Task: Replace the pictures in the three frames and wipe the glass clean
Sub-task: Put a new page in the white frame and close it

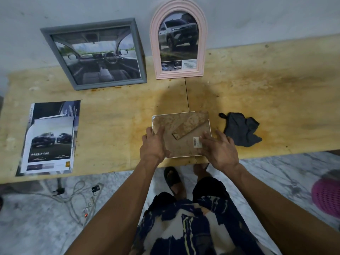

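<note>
Progress looks well past the midpoint, judging by how things lie. Two frames stand leaning against the wall at the back of the counter point(257, 74): the grey square frame point(55, 52), showing a car interior, and the pink arched frame point(202, 43), showing a vehicle on rough ground. Both hold pictures and appear finished, though whether their glass has been wiped cannot be told from here.

The third frame point(184, 138) lies face down near the counter's front edge, its white rim showing around a stained brown backing board with the stand flap point(191, 124) folded across it. The left hand point(153, 144) rests on the frame's left edge, thumb laid flat on the backing and fingers around the rim; its grip is a light hold on that edge. The right hand point(217, 146) lies with fingers spread flat over the lower right corner beside a barcode sticker point(196, 142), pressing rather than grasping.

My reading is that the backing is being seated or released; which one cannot be told. The dark grey cloth point(241, 129) lies crumpled just right of the frame, untouched. Loose car brochure sheets point(51, 137) lie stacked well to the left. Turning this frame over and wiping its glass likely remains.
</note>
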Tool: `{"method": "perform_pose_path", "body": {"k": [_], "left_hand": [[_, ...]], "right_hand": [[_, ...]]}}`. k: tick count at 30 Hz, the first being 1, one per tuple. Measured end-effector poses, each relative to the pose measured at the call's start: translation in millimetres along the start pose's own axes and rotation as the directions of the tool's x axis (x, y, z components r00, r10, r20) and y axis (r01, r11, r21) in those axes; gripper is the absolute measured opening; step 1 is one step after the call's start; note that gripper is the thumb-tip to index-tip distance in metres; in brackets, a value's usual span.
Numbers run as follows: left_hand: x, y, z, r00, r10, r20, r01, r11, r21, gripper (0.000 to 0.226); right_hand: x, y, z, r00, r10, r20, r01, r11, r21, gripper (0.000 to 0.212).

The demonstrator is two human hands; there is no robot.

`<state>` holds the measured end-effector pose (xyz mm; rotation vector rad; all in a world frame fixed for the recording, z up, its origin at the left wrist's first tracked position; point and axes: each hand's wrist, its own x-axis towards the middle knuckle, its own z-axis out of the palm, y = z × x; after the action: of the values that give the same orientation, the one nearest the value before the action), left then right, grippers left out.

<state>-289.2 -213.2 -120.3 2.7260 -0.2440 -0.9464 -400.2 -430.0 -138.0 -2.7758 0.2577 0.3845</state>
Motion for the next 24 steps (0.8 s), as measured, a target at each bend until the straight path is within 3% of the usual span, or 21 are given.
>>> {"method": "perform_pose_path", "body": {"k": [2, 4, 6, 9, 13, 24], "left_hand": [[0, 2, -2, 1.0, 0.015, -0.021, -0.014, 0.998, 0.055, 0.107], [3, 5, -4, 0.996, 0.058, -0.06, -0.048, 0.988, 0.15, 0.111], [9, 9, -7, 0.99, 0.122, -0.067, -0.099, 0.956, 0.275, 0.119], [17, 13, -9, 0.98, 0.2, 0.007, -0.187, 0.901, 0.393, 0.124], [24, 15, -10, 0.978, 0.2, 0.064, -0.209, 0.9, 0.383, 0.121], [23, 21, -16, 0.978, 0.204, 0.044, -0.207, 0.915, 0.346, 0.115]], "right_hand": [[11, -2, -7, 1.0, -0.013, 0.006, 0.013, 0.998, -0.065, 0.042], [23, -10, -15, 0.999, 0.034, -0.02, -0.035, 0.994, -0.102, 0.043], [32, -16, -20, 0.995, 0.071, -0.071, -0.076, 0.994, -0.075, 0.067], [43, -19, -18, 0.995, 0.036, 0.091, -0.025, 0.994, -0.111, 0.092], [50, -18, -17, 0.97, -0.034, 0.242, 0.081, 0.979, -0.188, 0.083], [61, -16, -19, 0.964, -0.022, 0.266, 0.067, 0.985, -0.162, 0.085]]}}
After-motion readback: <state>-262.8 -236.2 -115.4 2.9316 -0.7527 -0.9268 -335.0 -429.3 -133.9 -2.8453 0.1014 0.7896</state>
